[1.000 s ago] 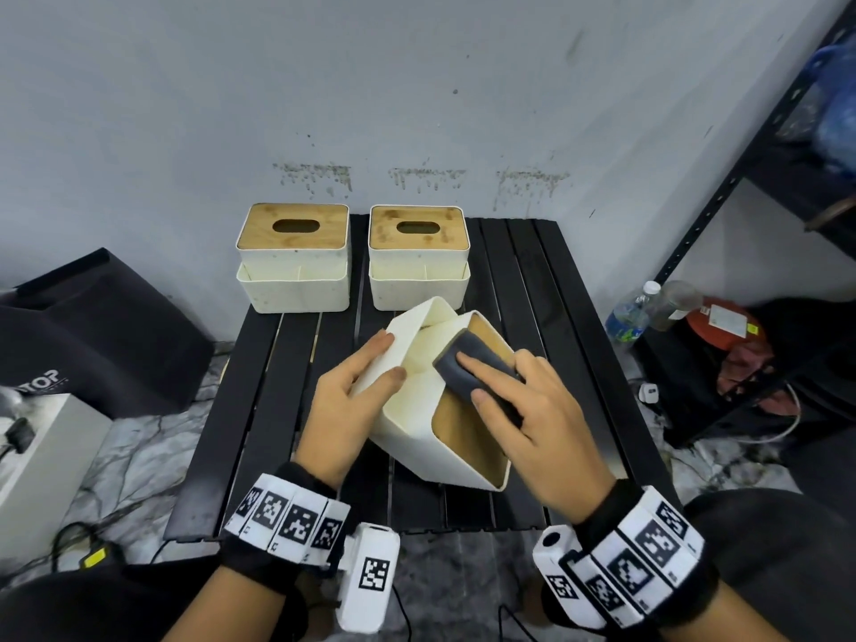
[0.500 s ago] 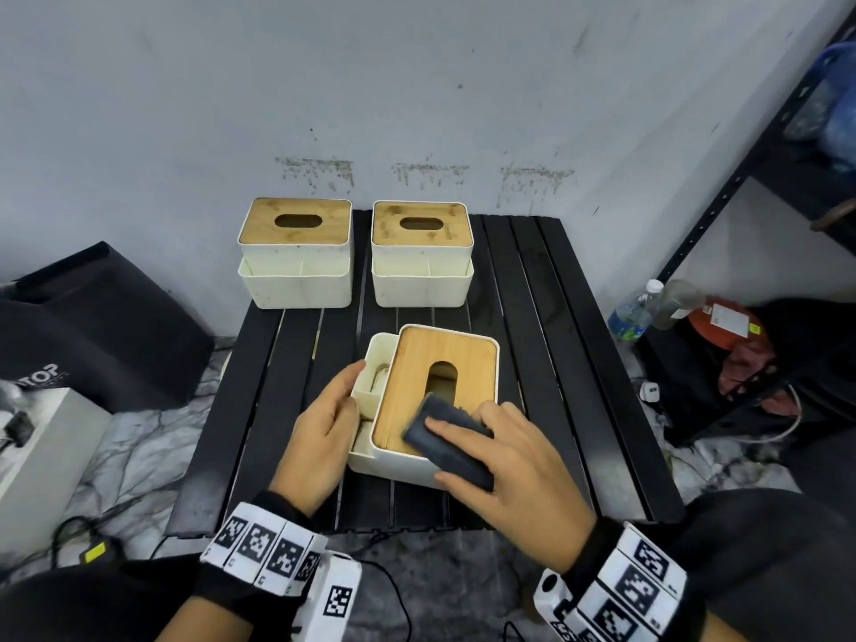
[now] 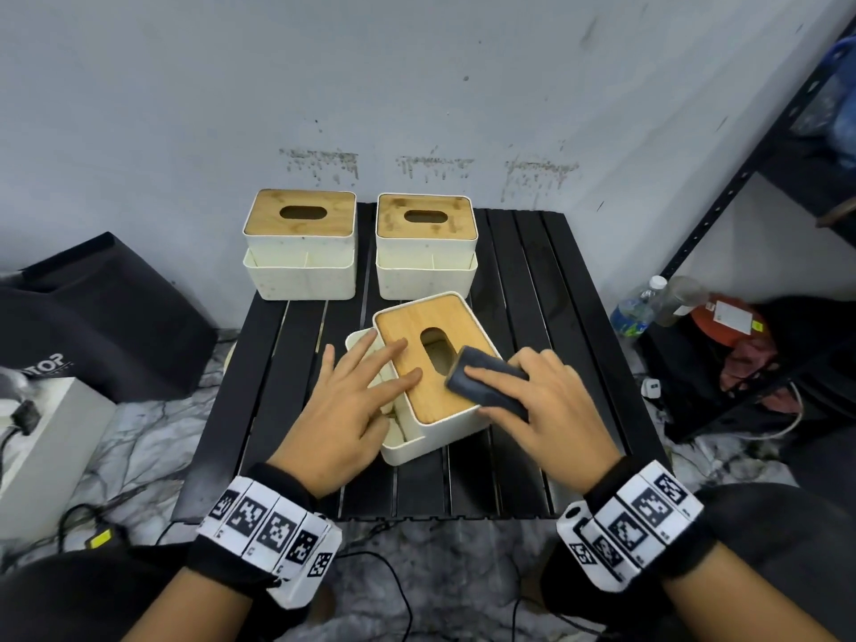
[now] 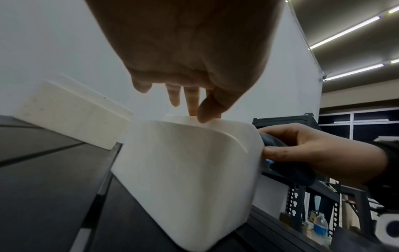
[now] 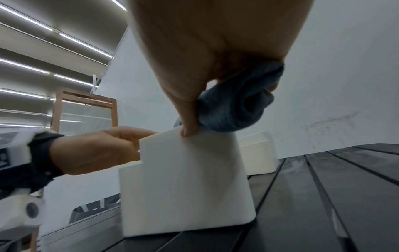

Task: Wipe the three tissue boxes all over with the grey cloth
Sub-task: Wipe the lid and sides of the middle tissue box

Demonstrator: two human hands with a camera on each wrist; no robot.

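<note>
Three white tissue boxes with wooden lids stand on the black slatted table [image 3: 287, 410]. Two are at the back, the left box [image 3: 300, 245] and the right box [image 3: 426, 245]. The near box [image 3: 417, 359] [image 4: 185, 170] [image 5: 185, 184] stands upright in front of me, turned at an angle. My left hand [image 3: 343, 410] [image 4: 190, 71] lies with straight fingers on the lid's left side. My right hand [image 3: 546, 410] [image 5: 211, 68] grips the folded grey cloth [image 3: 486, 379] [image 5: 233, 105] [image 4: 287, 170] and presses it on the lid's near right edge.
A black metal shelf [image 3: 759, 215] stands at the right, with plastic bottles [image 3: 639, 308] and a red object on the floor beside it. At the left are a black bag [image 3: 102, 312] and a white box [image 3: 41, 451]. A grey wall runs behind the table.
One second ago the near box was tilted on its side; it now stands upright. My left hand moved from its side onto the lid. The cloth slid along the lid to the near right edge.
</note>
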